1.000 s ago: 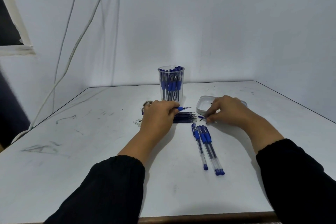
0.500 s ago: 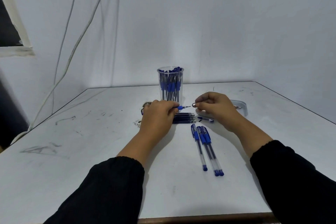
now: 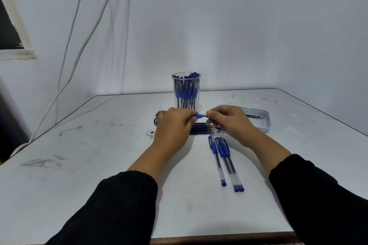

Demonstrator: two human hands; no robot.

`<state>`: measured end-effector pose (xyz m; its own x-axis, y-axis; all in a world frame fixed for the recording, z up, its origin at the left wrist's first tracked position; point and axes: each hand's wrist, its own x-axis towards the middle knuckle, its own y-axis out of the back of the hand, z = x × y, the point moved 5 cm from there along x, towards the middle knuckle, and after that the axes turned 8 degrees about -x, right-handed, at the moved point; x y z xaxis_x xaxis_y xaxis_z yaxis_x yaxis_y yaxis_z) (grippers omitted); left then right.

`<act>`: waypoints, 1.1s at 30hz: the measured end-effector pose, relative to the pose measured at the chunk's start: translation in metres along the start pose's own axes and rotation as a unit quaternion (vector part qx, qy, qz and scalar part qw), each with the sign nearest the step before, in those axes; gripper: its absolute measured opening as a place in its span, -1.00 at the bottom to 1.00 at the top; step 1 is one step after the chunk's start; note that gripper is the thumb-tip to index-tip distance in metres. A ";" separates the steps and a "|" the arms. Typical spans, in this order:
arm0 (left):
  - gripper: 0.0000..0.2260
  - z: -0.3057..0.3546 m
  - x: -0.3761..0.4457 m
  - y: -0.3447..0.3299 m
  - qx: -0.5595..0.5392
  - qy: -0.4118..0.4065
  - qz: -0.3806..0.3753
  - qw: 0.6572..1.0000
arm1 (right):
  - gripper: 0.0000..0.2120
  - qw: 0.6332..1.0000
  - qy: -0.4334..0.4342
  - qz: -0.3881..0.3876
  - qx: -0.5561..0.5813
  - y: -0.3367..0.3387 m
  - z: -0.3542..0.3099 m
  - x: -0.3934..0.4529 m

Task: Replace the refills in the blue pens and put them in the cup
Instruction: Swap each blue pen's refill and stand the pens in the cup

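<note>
My left hand (image 3: 175, 123) grips a blue pen (image 3: 199, 115) level, just in front of the clear cup (image 3: 186, 90); only the pen's blue grip end shows past my fingers. My right hand (image 3: 229, 120) pinches the pen's tip end, thumb and forefinger meeting the left hand's fingers. The cup stands upright and holds several blue pens. A stack of dark refills (image 3: 201, 129) lies on the table under my hands. Three blue pens (image 3: 224, 159) lie side by side nearer to me, on the right.
A shallow white tray (image 3: 264, 123) with a few thin refills sits at the right behind my right hand. Small scraps (image 3: 151, 133) lie left of my left hand. Cables (image 3: 79, 49) hang down the wall at the left. The table's front edge is close.
My right hand left the table by the tray, rose and moved left to the tip of the pen held in my left hand. The left hand stayed put.
</note>
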<state>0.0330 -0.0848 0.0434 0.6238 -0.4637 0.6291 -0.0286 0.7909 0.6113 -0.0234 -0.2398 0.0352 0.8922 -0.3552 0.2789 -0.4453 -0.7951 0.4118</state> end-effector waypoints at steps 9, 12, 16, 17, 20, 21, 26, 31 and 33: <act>-0.79 0.004 -0.001 0.000 -0.003 -0.026 0.013 1.000 | -0.64 1.000 0.022 -0.012 -0.011 -0.002 -0.002 -0.001; -0.79 0.003 -0.001 0.001 0.000 -0.024 0.019 1.000 | -0.91 0.999 0.034 -0.025 0.005 -0.002 -0.002 -0.001; -0.79 0.004 -0.001 0.001 -0.001 -0.026 0.016 1.000 | -0.88 0.998 0.046 -0.016 -0.038 -0.004 -0.003 -0.001; -0.79 0.004 -0.001 0.000 -0.002 -0.027 0.014 1.000 | -0.79 0.998 0.044 -0.014 -0.038 -0.004 -0.003 -0.001; -0.80 0.004 -0.001 0.000 -0.006 -0.030 0.012 0.999 | -0.61 0.999 0.036 -0.012 -0.015 -0.002 -0.003 -0.002; -0.80 0.004 0.000 0.000 -0.006 -0.029 0.012 0.999 | -0.63 0.999 0.035 -0.015 -0.007 -0.001 -0.003 -0.002; -0.79 0.003 -0.001 0.000 -0.002 -0.028 0.013 1.000 | -0.93 0.998 0.049 -0.030 -0.026 -0.002 -0.005 -0.002; -0.79 0.006 -0.001 -0.001 -0.003 -0.032 0.009 0.999 | -0.72 0.998 0.046 -0.019 -0.043 -0.003 -0.003 0.000; -0.79 0.006 -0.001 -0.001 -0.002 -0.034 0.005 0.999 | -0.60 0.998 0.038 -0.016 -0.050 -0.002 0.000 0.001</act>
<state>0.0272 -0.0876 0.0449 0.5687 -0.4812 0.6671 -0.0315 0.7977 0.6023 -0.0215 -0.2388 0.0345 0.8993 -0.2896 0.3277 -0.4259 -0.7504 0.5055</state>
